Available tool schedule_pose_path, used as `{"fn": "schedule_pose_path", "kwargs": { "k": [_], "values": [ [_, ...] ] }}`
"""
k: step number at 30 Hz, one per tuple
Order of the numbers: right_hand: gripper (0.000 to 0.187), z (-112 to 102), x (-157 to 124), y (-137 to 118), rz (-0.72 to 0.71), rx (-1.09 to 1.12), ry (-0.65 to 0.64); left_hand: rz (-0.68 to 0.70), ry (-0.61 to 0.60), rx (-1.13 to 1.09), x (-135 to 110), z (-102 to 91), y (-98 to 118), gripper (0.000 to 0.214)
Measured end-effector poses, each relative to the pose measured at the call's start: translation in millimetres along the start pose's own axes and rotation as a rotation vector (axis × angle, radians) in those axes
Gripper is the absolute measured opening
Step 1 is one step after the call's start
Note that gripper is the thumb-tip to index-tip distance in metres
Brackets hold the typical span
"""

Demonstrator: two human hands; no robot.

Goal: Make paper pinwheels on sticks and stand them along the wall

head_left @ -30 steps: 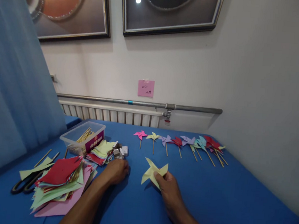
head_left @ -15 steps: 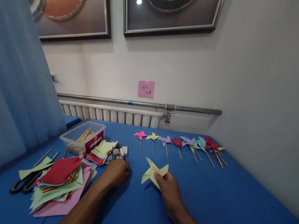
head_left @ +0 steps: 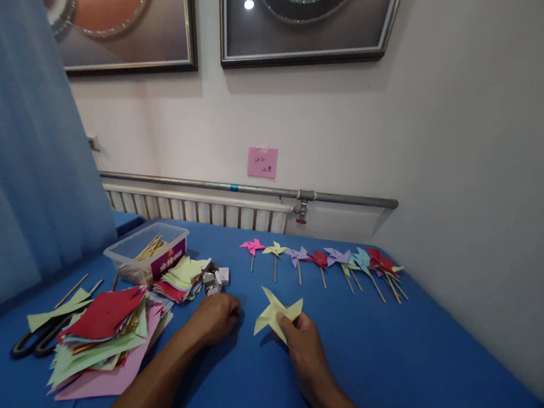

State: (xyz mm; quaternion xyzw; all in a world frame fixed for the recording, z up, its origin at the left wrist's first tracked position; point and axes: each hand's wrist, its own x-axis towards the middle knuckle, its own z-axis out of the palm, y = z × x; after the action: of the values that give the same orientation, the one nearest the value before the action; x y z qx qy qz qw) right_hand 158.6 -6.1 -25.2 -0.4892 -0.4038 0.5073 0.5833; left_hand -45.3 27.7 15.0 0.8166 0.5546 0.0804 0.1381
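Between the thumb and fingers of my right hand (head_left: 305,343) is a pale yellow paper pinwheel (head_left: 272,313), its blades folded in to the middle and no stick on it. My left hand (head_left: 217,318) is closed, fingers curled down just over the blue cloth; whatever it may pinch is hidden. Behind it stand small open boxes (head_left: 212,281) with shiny contents, and a little white box (head_left: 224,276). A stack of small coloured paper squares (head_left: 184,276) lies left of those boxes.
A clear plastic tub (head_left: 146,253) holds wooden sticks. Nearer me lie a big stack of coloured paper (head_left: 104,316) and black-handled scissors (head_left: 44,333). Finished pinwheels on sticks (head_left: 319,259) line the back of the blue table (head_left: 381,366). A blue curtain (head_left: 34,145) hangs at left.
My left hand has shifted slightly right, away from the small boxes and toward the pinwheel. My right hand keeps its hold on the pinwheel. The view has turned slightly.
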Motion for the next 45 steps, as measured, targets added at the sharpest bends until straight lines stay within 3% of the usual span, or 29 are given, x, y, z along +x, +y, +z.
{"fn": "schedule_pose_path", "kwargs": {
  "k": [5, 13, 20, 26, 32, 36, 41, 45],
  "values": [
    [0.041, 0, 0, 0, -0.007, -0.014, 0.004, 0.019, 0.005, 0.004, -2, -1.0, 3, 0.018],
    [0.041, -2, 1, 0, -0.020, -0.053, 0.015, 0.045, -0.027, 0.138, -1, -1.5, 2, 0.024],
    [0.039, -3, 3, 3, -0.017, -0.031, 0.006, 0.015, 0.005, 0.086, -2, -1.0, 6, 0.021],
    [0.042, -4, 6, 8, -0.039, -0.079, 0.025, 0.019, 0.145, -0.333, -1, -4.4, 14, 0.015],
    [0.041, -1, 3, 6, -0.028, -0.025, 0.024, 0.001, 0.206, -0.787, 1, 9.6, 43, 0.010],
    [0.038, 1, 3, 6, -0.062, -0.032, 0.037, -0.037, 0.204, -0.915, 2, 23.7, 56, 0.011],
    [0.033, 4, 2, 8, -0.149, -0.125, 0.042, 0.127, 0.336, -1.031, 1, 36.7, 58, 0.007],
    [0.033, 7, 0, 7, -0.161, -0.108, 0.009, 0.173, 0.374, -1.045, 1, 37.5, 58, 0.008]
  ]
}}
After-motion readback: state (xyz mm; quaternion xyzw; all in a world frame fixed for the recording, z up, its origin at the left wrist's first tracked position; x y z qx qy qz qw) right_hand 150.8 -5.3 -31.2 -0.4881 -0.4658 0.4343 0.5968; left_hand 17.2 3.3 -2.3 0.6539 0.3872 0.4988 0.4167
